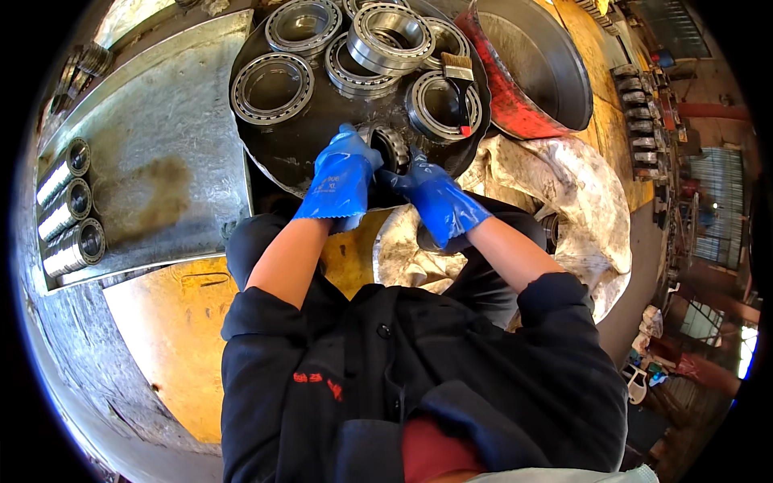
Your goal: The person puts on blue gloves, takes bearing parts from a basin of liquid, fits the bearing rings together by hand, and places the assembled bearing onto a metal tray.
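A roller bearing [390, 147] stands tilted on edge at the near side of a round, dark metal tub [270, 145], held between my two blue-gloved hands. My left hand [342, 167] is closed on its left side. At its right and lower edge, my right hand [431, 185] grips it, with the fingertips partly hidden. Several larger bearings lie in the tub, including one at the left [304, 95] and one stacked on others [392, 63]. Across the bearing at the right [419, 119] rests a paintbrush [460, 84] with a black, red-tipped handle.
To the left is a metal tray [177, 105] with several bearing stacks [74, 245] along its left side. An empty red-sided basin [515, 88] stands right of the tub. A stained cloth sack [580, 209] lies at my right. More bearing parts [640, 121] line up farther right.
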The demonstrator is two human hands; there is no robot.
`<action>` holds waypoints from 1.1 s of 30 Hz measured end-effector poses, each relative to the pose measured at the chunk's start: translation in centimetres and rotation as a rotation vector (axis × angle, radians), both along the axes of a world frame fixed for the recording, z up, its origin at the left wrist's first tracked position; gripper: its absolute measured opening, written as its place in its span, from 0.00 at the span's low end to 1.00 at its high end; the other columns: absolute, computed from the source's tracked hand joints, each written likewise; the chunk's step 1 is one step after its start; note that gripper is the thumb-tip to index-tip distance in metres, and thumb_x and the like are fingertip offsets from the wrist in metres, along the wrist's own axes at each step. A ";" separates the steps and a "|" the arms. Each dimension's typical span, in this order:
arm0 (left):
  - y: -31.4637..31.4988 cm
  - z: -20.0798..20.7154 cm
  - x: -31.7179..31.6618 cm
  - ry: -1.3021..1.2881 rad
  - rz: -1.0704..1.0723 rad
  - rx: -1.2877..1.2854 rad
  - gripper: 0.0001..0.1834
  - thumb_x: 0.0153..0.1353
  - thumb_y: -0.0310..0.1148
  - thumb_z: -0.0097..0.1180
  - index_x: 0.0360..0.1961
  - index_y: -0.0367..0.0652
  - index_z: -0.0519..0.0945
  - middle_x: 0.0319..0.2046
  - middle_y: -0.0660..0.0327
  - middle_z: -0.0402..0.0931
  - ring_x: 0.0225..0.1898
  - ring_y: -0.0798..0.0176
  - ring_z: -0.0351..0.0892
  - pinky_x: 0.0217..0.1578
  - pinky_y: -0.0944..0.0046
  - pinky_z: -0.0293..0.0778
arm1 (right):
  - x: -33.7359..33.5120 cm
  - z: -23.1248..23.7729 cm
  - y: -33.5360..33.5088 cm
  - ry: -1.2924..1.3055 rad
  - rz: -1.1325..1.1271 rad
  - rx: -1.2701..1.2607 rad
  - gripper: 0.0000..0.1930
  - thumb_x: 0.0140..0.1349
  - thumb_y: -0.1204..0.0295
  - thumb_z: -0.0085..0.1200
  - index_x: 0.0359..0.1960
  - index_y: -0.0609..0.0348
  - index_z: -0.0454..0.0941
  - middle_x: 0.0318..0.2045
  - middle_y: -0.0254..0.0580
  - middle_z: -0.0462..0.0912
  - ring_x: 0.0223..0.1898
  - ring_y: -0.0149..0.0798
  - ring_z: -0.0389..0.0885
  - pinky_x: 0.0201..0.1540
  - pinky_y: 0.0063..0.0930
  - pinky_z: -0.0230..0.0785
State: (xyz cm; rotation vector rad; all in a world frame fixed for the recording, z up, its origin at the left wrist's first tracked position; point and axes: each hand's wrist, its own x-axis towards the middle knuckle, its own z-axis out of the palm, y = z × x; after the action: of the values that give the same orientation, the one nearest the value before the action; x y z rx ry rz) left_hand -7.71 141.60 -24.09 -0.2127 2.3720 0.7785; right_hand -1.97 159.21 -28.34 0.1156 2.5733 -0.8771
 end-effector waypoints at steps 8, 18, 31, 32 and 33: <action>3.0 1.5 -0.1 0.017 -0.058 0.020 0.40 0.50 0.42 0.68 0.64 0.37 0.71 0.55 0.41 0.80 0.58 0.41 0.80 0.57 0.49 0.76 | -8.0 0.3 3.5 -0.197 0.027 -0.321 0.23 0.58 0.63 0.59 0.53 0.64 0.81 0.44 0.53 0.87 0.48 0.46 0.85 0.49 0.39 0.74; 0.7 1.2 0.1 -0.015 -0.011 0.006 0.41 0.50 0.41 0.68 0.65 0.36 0.70 0.57 0.42 0.79 0.59 0.42 0.80 0.58 0.51 0.75 | -1.0 4.7 -0.5 -0.143 -0.086 0.102 0.40 0.59 0.48 0.62 0.64 0.67 0.71 0.55 0.63 0.81 0.60 0.51 0.79 0.62 0.40 0.70; 0.0 0.5 0.0 -0.009 0.011 0.010 0.39 0.50 0.41 0.67 0.63 0.34 0.72 0.54 0.40 0.80 0.58 0.42 0.80 0.56 0.51 0.77 | 1.1 3.5 -1.5 -0.031 -0.246 -0.123 0.38 0.59 0.49 0.64 0.63 0.67 0.72 0.54 0.58 0.82 0.59 0.51 0.80 0.64 0.39 0.69; -0.3 0.1 0.0 -0.022 0.019 0.013 0.40 0.50 0.41 0.68 0.63 0.34 0.71 0.54 0.40 0.80 0.58 0.42 0.80 0.56 0.51 0.77 | 0.4 3.7 -1.2 -0.090 -0.152 -0.063 0.37 0.58 0.50 0.64 0.61 0.67 0.74 0.54 0.59 0.82 0.57 0.51 0.81 0.62 0.40 0.70; 0.2 0.1 -0.1 -0.030 0.011 0.027 0.41 0.50 0.42 0.68 0.64 0.34 0.71 0.54 0.40 0.80 0.58 0.42 0.80 0.56 0.51 0.77 | -0.8 3.6 -0.4 -0.114 -0.116 -0.024 0.36 0.58 0.50 0.64 0.60 0.67 0.75 0.53 0.59 0.83 0.56 0.51 0.81 0.61 0.40 0.71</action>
State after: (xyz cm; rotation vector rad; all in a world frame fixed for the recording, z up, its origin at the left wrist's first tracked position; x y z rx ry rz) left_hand -7.84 141.80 -23.99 -0.2243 2.3329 0.8062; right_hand -2.72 158.76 -24.73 0.3023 2.4693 -0.9155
